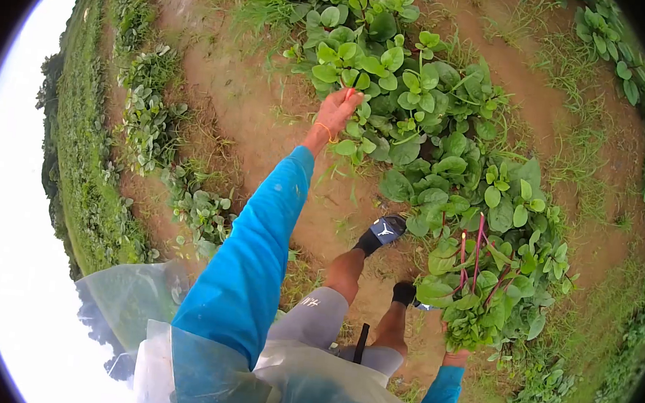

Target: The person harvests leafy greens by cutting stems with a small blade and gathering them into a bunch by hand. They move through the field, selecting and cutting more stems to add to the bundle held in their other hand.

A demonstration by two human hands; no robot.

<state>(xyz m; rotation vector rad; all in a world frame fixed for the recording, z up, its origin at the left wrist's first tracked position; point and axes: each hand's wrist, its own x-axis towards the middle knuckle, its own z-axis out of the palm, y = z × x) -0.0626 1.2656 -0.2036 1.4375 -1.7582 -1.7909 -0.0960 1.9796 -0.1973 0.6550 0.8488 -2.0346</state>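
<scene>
My left hand (337, 112) reaches out into the row of plants, its fingers closed around a small knife (351, 92). A bit of red and a thin dark tip of the knife show past the fingers. Right beside it are the broad green leaves of a Malabar spinach plant (379, 62). Low on the right, my right hand (456, 357) is closed on a bunch of cut Malabar spinach (473, 312). Reddish-purple stem ends stick up from that bunch, and its leaves hide most of the fingers.
The leafy row (446, 166) runs from the top down to the right, with brown soil (233, 81) alongside. My shoe (388, 228) stands close to the plants. A clear plastic sheet (196, 366) covers my front. More crop rows (148, 104) lie to the left.
</scene>
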